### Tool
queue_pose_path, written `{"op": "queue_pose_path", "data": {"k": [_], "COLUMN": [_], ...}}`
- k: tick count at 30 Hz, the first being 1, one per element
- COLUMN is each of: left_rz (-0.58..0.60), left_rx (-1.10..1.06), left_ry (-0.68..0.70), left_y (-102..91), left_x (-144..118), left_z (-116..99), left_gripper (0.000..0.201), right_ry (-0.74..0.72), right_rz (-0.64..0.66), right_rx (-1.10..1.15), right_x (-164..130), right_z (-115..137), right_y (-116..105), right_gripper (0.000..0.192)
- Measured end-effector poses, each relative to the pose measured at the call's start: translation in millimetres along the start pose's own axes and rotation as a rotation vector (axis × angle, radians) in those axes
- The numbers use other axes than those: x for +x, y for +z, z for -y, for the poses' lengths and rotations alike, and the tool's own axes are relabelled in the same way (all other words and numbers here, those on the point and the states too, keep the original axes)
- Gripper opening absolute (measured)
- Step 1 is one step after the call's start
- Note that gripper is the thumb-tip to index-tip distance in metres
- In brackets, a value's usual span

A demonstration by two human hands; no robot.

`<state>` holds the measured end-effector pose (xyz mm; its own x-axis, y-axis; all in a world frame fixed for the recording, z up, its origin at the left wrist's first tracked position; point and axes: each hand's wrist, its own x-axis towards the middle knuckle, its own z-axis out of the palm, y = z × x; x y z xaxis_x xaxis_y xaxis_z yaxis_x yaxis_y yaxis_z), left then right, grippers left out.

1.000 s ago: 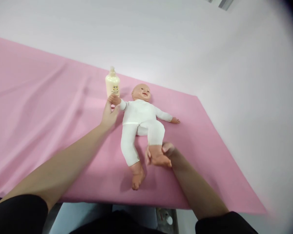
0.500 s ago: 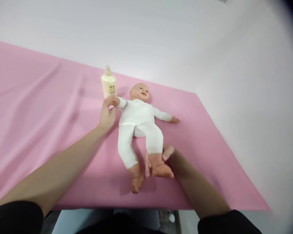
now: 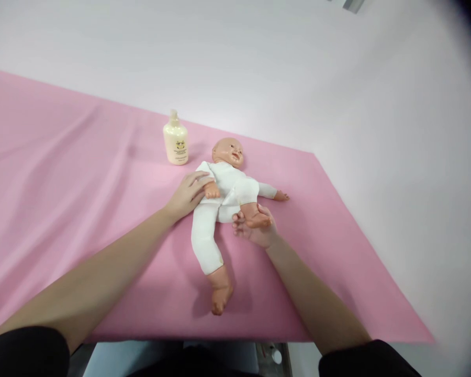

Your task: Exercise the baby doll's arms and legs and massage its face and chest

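A baby doll (image 3: pixel 228 177) with a white cloth body lies on its back on the pink cloth, head at the far side. My left hand (image 3: pixel 188 195) is around the doll's arm on the left, which is folded across its belly; the doll's small hand shows past my fingertips. Under the lower leg on the right is my right hand (image 3: pixel 258 228), fingers curled around the ankle. That leg is bent up, its knee over the belly. The other leg lies stretched towards me, and the arm on the right is spread out on the cloth.
A cream pump bottle (image 3: pixel 176 142) with a printed label stands upright beyond my left hand, left of the doll's head. The pink cloth (image 3: pixel 337 251) covers the table, with creases on the left. A white wall (image 3: pixel 259 63) rises behind it.
My left hand has brought the doll's arm from out at the side inward over its belly. My right hand has pushed the leg up from near straight to bent.
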<state>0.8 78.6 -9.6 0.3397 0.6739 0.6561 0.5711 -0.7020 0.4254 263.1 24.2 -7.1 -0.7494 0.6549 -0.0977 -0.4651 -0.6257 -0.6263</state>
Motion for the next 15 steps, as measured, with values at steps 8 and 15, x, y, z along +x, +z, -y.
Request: {"op": "queue_pose_path", "data": {"k": [8, 15], "left_rz": [-0.504, -0.709], "left_rx": [-0.51, -0.777], "left_ry": [-0.524, -0.818], "left_y": [-0.2, 2.6], "left_x": [2, 4], "left_z": [31, 55], "left_gripper": [0.039, 0.022], "right_ry": [0.342, 0.613], "right_rz": [0.756, 0.793], "right_rx": [-0.324, -0.536], "right_x": [2, 5], "right_z": [-10, -5], "right_y": [-3, 6], "right_gripper": [0.055, 0.044]}}
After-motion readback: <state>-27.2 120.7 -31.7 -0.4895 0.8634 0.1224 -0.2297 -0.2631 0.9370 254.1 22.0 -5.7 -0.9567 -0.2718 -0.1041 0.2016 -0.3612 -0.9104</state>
